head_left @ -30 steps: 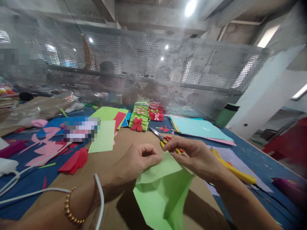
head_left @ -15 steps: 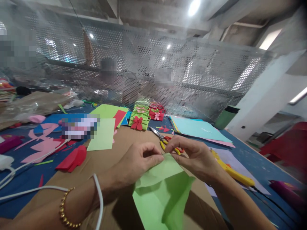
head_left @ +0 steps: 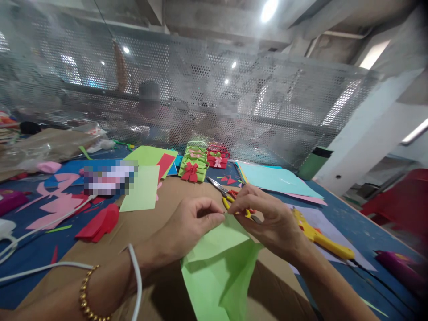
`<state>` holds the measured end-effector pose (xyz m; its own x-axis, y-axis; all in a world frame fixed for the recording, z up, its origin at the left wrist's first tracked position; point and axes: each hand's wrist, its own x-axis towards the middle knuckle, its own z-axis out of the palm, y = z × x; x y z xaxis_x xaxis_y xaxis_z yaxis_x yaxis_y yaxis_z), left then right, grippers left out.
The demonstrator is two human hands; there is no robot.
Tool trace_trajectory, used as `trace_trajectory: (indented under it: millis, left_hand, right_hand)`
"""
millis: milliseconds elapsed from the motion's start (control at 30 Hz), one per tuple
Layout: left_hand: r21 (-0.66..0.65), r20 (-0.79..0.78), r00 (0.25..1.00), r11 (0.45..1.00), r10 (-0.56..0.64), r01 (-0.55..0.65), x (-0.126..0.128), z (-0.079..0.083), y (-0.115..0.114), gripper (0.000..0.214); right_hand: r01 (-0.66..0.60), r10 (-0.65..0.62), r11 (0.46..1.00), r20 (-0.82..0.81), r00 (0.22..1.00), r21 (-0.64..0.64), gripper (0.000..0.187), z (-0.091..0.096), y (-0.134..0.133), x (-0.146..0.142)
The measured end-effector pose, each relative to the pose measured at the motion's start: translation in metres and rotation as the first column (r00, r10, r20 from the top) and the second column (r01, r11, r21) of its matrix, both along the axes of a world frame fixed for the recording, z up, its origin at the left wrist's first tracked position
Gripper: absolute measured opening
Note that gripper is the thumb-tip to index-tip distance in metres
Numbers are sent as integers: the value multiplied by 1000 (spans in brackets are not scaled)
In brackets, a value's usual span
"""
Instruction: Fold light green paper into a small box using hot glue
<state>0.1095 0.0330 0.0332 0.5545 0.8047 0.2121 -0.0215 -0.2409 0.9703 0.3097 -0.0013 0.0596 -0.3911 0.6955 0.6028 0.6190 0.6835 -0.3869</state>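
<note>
A folded piece of light green paper (head_left: 217, 267) with creases and an opened-out side is held up over brown cardboard (head_left: 167, 191). My left hand (head_left: 197, 223) pinches its top edge between thumb and forefinger. Close beside it, my right hand (head_left: 264, 214) pinches the same edge a little to the right, fingertips nearly meeting the left ones. Just behind the fingers lie scissors (head_left: 219, 185) with red and yellow handles, partly covered by the right hand. A white cable (head_left: 135, 276) passes over my left forearm.
Small green paper bags (head_left: 194, 162) and a red bag (head_left: 218, 158) with bows stand at the back. A yellow glue gun (head_left: 324, 240) rests at right, near stacked coloured sheets (head_left: 281, 178). Red paper cutouts (head_left: 100, 225) and a pale green sheet (head_left: 140, 189) lie at left. A green bottle (head_left: 314, 162) stands behind.
The green paper has shifted slightly left and its right side has turned inward. Both hands keep their pinch on the top edge, the right hand slightly further left.
</note>
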Motion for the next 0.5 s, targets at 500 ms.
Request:
trace_trajectory:
  millis: [500]
  left_hand:
    - [27,0,998,997,66,-66,0,1,3,16]
  right_hand:
    - [-55,62,995,78,995,-86,19,7,-9,2]
